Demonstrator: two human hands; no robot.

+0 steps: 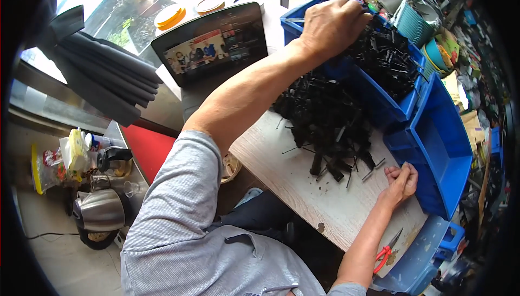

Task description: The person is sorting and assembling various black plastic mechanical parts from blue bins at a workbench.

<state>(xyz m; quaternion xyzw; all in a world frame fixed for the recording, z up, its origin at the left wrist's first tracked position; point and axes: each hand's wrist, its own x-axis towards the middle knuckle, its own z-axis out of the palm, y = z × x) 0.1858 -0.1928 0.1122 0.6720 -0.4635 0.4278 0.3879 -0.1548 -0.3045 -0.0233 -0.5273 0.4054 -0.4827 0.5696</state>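
My left hand (336, 25) reaches far forward over a blue bin (374, 87) filled with black parts (390, 60). Its fingers curl downward and hide whatever they grip. On the pale wooden table (287, 171) lies a heap of black pieces (330, 117), some tube-shaped, with thin rods sticking out. Just right of the heap, my right hand (401, 183) rests low over the tabletop with its fingers curled in; I cannot make out anything in them. A loose thin rod (374, 169) lies close to that hand. Red-handled pliers (387, 251) lie beside my right forearm.
A second blue bin (441, 149) stands tilted at the table's right edge, with a pale blue tray (409, 263) nearer me. A tablet-like screen (211, 46) stands at the far left. A kettle (100, 210) sits on the left, and clutter fills the right side.
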